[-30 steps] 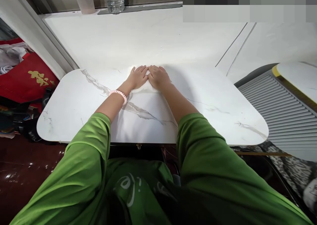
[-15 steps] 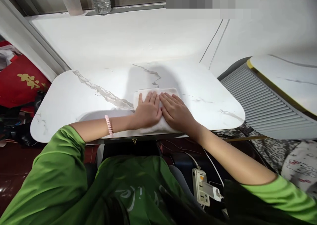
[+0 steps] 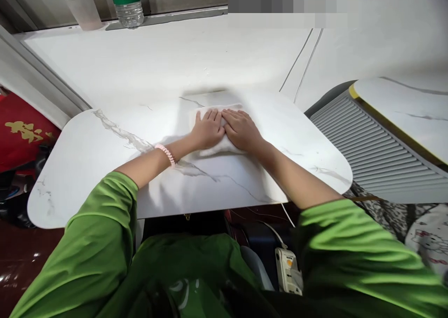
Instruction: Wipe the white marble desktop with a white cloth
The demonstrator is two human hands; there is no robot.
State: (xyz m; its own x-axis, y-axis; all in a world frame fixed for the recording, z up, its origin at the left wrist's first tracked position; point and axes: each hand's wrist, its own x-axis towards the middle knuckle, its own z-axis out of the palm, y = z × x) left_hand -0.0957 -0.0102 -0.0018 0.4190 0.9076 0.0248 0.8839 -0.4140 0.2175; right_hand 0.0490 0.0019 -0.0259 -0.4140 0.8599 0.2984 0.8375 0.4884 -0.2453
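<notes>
Because my left grip [image 3: 209, 130] and right grip [image 3: 242, 127] lie flat with fingers stretched out, side by side, neither is clamped on anything; both rest on a white, soft-looking, roughly rectangular cloth [image 3: 224, 146]. It lies about midway along the white, grey-veined desk [image 3: 80, 159] with rounded corners. I judge the wiping under way, not finished, since the cloth is not yet set aside. Both desk ends lie beyond it; how much surface is done, I cannot tell.
</notes>
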